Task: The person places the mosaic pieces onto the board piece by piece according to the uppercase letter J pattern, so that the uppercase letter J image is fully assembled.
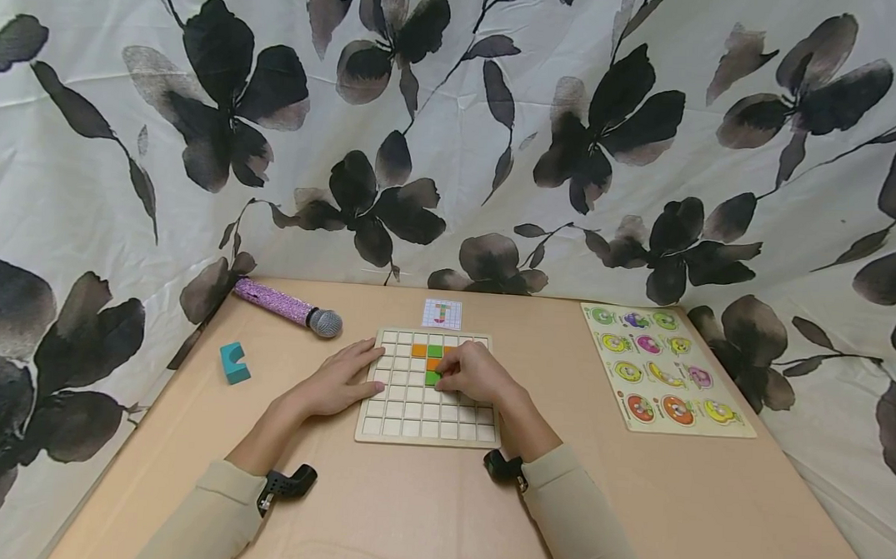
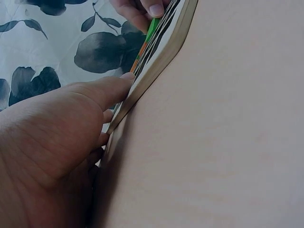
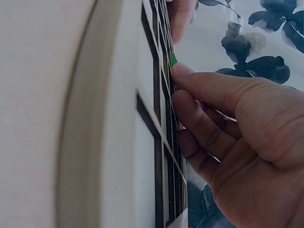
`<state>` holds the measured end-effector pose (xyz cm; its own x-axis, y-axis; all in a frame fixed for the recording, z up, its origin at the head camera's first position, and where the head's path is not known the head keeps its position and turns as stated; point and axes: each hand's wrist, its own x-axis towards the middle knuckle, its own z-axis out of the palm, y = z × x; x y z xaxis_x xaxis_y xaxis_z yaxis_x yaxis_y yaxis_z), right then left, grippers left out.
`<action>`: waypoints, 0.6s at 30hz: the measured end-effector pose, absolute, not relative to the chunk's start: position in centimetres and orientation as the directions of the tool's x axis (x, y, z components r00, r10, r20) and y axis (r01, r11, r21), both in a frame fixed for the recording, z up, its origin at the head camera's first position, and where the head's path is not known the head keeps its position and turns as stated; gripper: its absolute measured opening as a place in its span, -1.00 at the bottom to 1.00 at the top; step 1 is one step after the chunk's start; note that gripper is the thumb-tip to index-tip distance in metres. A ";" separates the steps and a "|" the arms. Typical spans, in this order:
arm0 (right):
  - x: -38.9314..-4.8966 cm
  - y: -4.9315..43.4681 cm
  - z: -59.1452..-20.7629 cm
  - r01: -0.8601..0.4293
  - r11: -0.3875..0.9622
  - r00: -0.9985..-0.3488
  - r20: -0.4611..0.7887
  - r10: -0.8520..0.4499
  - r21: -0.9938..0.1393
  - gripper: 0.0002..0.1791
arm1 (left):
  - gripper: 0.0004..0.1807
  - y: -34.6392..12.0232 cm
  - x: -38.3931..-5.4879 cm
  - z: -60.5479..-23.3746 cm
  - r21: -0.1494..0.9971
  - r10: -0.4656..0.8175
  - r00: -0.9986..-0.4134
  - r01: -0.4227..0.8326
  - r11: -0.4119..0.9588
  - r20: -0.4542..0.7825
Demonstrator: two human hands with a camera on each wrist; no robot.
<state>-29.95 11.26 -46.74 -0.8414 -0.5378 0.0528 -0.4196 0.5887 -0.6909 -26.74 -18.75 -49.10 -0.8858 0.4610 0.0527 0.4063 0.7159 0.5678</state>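
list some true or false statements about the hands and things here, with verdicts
1. The left hand touches the grid board. True.
2. The microphone lies right of the grid board. False: the microphone lies to its left.
3. The right hand has its fingertips at a green square. True.
4. The teal piece sits on the grid board. False: the teal piece lies on the table.
5. The fruit board lies right of the grid board. True.

Left hand (image 1: 342, 379), left of frame centre: palm down, fingers extended, thumb apart. Right hand (image 1: 481, 376), just right of centre: fingers bent, thumb near fingertips. Forearms (image 1: 583, 519) slant in from bottom edge.
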 end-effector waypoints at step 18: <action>-29.6 11.2 -46.1 -0.407 0.587 -0.840 0.035 -0.541 -0.700 -0.76 | -0.21 -18.7 -26.7 -49.2 0.562 0.461 -0.886 0.411 0.718 0.059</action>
<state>-29.61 11.15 -46.14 -0.8405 -0.5407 0.0350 -0.4069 0.5871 -0.6999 -26.69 -18.73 -49.15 -0.8855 0.4609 0.0587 0.4109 0.7180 0.5617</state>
